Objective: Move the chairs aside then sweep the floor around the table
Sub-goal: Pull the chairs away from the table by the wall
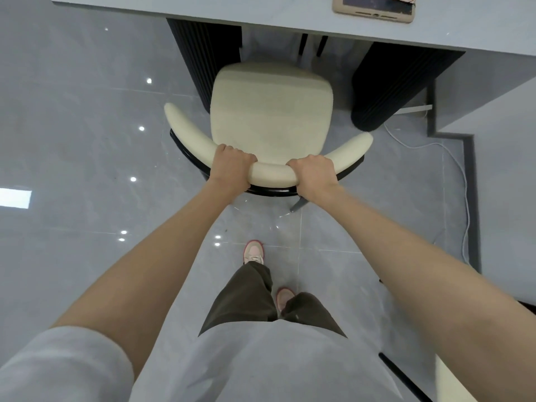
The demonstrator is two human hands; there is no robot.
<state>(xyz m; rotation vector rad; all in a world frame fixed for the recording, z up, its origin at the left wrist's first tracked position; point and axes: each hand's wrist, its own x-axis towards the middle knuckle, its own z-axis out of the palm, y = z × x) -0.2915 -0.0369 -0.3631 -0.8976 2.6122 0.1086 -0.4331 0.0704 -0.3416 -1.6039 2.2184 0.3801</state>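
2 arms outstretched; left hand (232, 166), right hand (313, 176) grip chair backrest (272, 174), fingers curled over top.

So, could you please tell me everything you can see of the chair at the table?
The chair has a cream, fabric-looking padded seat and a curved cream backrest on a black frame; one grey leg shows below. It stands on the grey floor, seat facing the table. The left hand and right hand each grip the backrest's top.
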